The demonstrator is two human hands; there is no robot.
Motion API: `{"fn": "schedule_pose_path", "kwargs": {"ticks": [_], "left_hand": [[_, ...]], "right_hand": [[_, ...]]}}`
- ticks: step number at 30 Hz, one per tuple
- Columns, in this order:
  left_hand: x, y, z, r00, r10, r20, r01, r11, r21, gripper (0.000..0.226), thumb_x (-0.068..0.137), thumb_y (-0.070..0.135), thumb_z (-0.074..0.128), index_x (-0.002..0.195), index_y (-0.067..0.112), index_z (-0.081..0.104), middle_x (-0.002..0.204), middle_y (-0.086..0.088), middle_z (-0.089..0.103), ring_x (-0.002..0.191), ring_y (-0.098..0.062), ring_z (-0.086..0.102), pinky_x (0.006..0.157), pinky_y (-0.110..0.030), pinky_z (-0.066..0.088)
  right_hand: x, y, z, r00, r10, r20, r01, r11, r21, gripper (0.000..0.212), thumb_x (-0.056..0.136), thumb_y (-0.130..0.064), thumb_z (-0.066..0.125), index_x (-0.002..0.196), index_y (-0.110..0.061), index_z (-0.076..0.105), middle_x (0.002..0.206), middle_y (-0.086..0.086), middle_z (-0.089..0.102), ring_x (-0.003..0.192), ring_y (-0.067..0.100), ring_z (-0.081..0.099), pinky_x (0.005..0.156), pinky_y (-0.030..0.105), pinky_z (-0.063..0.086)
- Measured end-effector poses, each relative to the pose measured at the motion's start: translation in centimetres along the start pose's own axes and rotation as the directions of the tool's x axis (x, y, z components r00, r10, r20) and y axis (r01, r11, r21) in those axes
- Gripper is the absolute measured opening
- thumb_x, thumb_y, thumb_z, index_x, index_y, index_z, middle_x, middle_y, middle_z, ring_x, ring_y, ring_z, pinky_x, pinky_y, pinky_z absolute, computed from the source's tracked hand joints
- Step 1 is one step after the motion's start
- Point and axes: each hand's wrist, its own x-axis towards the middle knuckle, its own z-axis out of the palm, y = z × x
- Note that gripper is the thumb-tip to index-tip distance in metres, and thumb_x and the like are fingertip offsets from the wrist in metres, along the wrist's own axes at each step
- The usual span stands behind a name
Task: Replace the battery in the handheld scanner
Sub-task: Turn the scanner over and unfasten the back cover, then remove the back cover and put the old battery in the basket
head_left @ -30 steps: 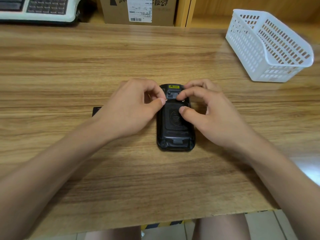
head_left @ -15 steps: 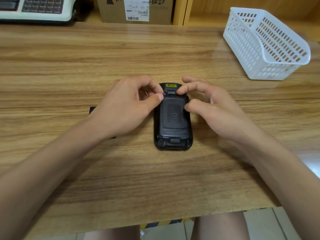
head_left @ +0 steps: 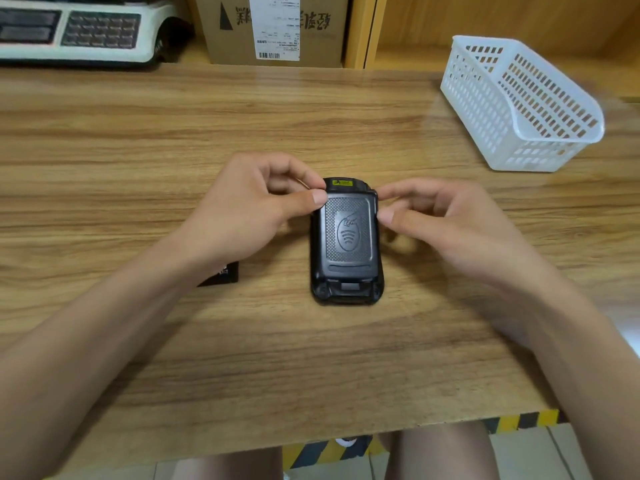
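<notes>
The handheld scanner (head_left: 347, 242) lies face down at the centre of the frame on the wooden bench (head_left: 173, 140), its textured battery cover (head_left: 349, 232) uppermost and a small yellow label showing at its far end. The left hand (head_left: 242, 216) sits at the cover's upper left corner, thumb tip pressed on that corner and the other fingers curled over the scanner's far edge, so it pinches the device there. The right hand (head_left: 450, 230) is at the upper right, its fingers loosely curled; the forefinger tip and thumb tip lie right at the cover's right edge, but whether they actually touch it I cannot tell, and they hold nothing. A flat black block, probably a battery (head_left: 221, 273), lies on the bench to the left of the scanner, partly under the left forearm. The step looks like working the cover's top end, either seating or freeing it. To do it well, press evenly on both upper corners at once, keep the scanner flat against the bench so it does not rock, and check that the latch (head_left: 349, 285) at the near end lines up before applying force. A white plastic basket (head_left: 519, 109) stands at upper right.
</notes>
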Motion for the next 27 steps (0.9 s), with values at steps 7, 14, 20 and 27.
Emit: {"fn": "schedule_pose_path", "kwargs": {"ticks": [7,14,20,27], "left_hand": [[-0.2,0.4,0.1,1.0,0.003,-0.011,-0.004,0.999,-0.038,0.005,0.083,0.015,0.078,0.087,0.016,0.075,0.077,-0.002,0.075,0.072,-0.017,0.059,0.073,-0.034,0.043],[-0.5,1.9,0.5,0.997,0.067,-0.047,-0.07,0.995,-0.076,0.014,0.085,0.017,0.076,0.099,0.017,0.074,0.081,-0.004,0.078,0.071,-0.013,0.066,0.074,-0.029,0.054],[-1.8,2.0,1.5,0.987,0.08,-0.136,-0.104,0.978,-0.179,0.03,0.08,0.011,0.08,0.109,0.017,0.071,0.099,-0.002,0.078,0.089,-0.023,0.074,0.089,-0.037,0.058],[-3.8,2.4,3.2,0.994,0.089,-0.067,-0.104,0.958,-0.266,0.038,0.083,0.01,0.077,0.12,0.015,0.071,0.115,0.0,0.075,0.103,-0.014,0.072,0.082,-0.024,0.054]], "right_hand": [[-0.5,0.1,0.1,0.997,0.025,0.068,-0.026,0.999,0.025,0.016,0.088,-0.014,0.07,0.104,-0.013,0.073,0.077,0.001,0.072,0.063,0.002,0.059,0.064,0.018,0.047],[-1.3,-0.4,-0.1,0.999,-0.041,-0.017,0.044,0.975,0.219,0.008,0.089,-0.013,0.068,0.096,-0.011,0.071,0.07,-0.007,0.07,0.065,0.007,0.058,0.07,0.025,0.045],[-1.8,-1.6,0.7,0.98,-0.104,-0.17,0.153,0.94,0.305,0.009,0.089,-0.009,0.067,0.097,-0.012,0.07,0.068,-0.012,0.069,0.065,0.002,0.059,0.075,0.026,0.045],[-2.5,-2.6,2.1,0.937,-0.193,-0.292,0.281,0.912,0.298,0.011,0.089,-0.007,0.068,0.1,-0.007,0.072,0.079,-0.005,0.072,0.071,0.0,0.063,0.069,0.015,0.049]]}}
